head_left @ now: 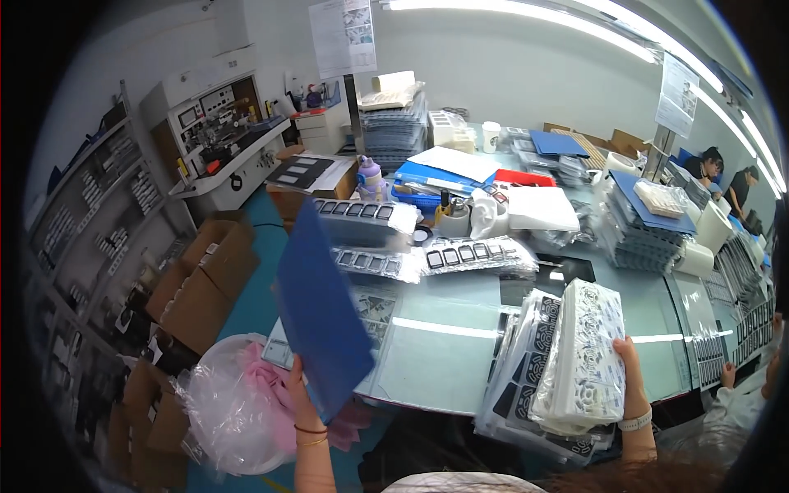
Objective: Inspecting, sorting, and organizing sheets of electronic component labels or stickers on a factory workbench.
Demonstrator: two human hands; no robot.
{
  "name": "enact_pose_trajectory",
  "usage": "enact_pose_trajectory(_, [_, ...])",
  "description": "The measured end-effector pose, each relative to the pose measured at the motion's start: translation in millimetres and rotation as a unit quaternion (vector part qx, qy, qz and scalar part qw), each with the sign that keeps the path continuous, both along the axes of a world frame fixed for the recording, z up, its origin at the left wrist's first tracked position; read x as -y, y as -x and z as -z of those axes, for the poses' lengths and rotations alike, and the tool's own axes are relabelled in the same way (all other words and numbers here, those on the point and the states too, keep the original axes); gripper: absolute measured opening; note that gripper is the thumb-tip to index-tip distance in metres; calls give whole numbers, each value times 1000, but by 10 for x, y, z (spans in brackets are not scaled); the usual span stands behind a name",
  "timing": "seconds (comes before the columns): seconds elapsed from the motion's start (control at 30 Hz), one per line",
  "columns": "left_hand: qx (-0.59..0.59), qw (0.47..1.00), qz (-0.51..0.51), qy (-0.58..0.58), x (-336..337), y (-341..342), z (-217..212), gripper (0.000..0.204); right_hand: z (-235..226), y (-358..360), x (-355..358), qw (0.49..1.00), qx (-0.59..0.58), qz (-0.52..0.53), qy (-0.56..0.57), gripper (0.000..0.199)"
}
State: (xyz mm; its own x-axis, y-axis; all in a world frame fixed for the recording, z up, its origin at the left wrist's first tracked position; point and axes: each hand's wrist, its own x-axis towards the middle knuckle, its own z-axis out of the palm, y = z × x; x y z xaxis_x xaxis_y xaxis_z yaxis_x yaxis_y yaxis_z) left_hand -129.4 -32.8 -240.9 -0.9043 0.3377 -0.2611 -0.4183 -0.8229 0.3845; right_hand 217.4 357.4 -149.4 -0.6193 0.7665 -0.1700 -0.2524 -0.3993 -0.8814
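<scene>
Blue sheet (322, 312) upright, long axis tilted leftward

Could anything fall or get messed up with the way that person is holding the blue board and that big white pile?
Maybe. The left hand grips the blue board only at its bottom edge, out past the table, so it could tip or slip to the floor. The right hand steadies a tall white stack of trays leaning on black sheets near the table's front edge; that pile might slide off.
</scene>
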Motion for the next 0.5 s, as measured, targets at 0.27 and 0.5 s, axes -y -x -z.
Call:
enact_pose_trajectory(0.27, [-61, 998, -17, 26, -201, 4, -498, 39, 147, -31, -164, 999, 3, 0, -34, 52])
enact_pose_trajectory(0.5, [-212, 956, 198, 27, -1390, 990, -96, 41, 229, -82, -249, 996, 27, -9, -84, 55])
